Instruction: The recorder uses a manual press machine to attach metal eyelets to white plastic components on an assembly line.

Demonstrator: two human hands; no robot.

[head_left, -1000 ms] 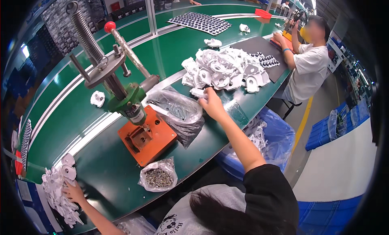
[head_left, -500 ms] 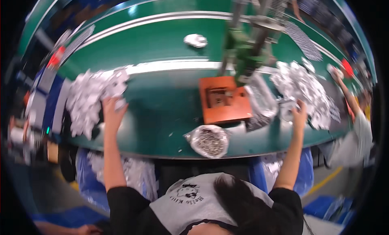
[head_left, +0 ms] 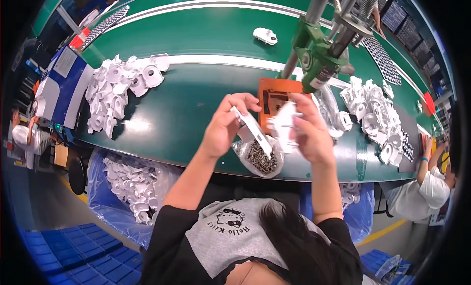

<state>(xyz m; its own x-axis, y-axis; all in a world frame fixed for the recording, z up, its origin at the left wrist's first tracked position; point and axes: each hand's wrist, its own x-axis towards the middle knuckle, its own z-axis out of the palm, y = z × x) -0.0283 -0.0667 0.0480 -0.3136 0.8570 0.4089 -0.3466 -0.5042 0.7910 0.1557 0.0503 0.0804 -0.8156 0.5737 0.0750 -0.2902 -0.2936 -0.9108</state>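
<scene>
My left hand (head_left: 223, 125) grips a white plastic housing part (head_left: 256, 134), tilted with its edge toward me. In my right hand (head_left: 314, 130) is a second white plastic part (head_left: 284, 127), slightly blurred. The two parts are close together, with a narrow gap between them, above a clear bag of screws (head_left: 260, 160) at the table's front edge. Just beyond my hands stands an orange fixture block (head_left: 267, 86), partly covered by my right hand. A green press (head_left: 316, 59) with metal columns rises behind it.
White parts are heaped on the table at left (head_left: 110, 88) and right (head_left: 375, 113). One assembled white piece (head_left: 265, 36) lies on the green conveyor (head_left: 206, 32). Blue lined bins (head_left: 98, 182) of parts stand below the table edge. A person in white (head_left: 414, 196) works at right.
Both hands have come inward from the left and right heaps to the middle, each now with a white part in it. The view has shifted slightly.
</scene>
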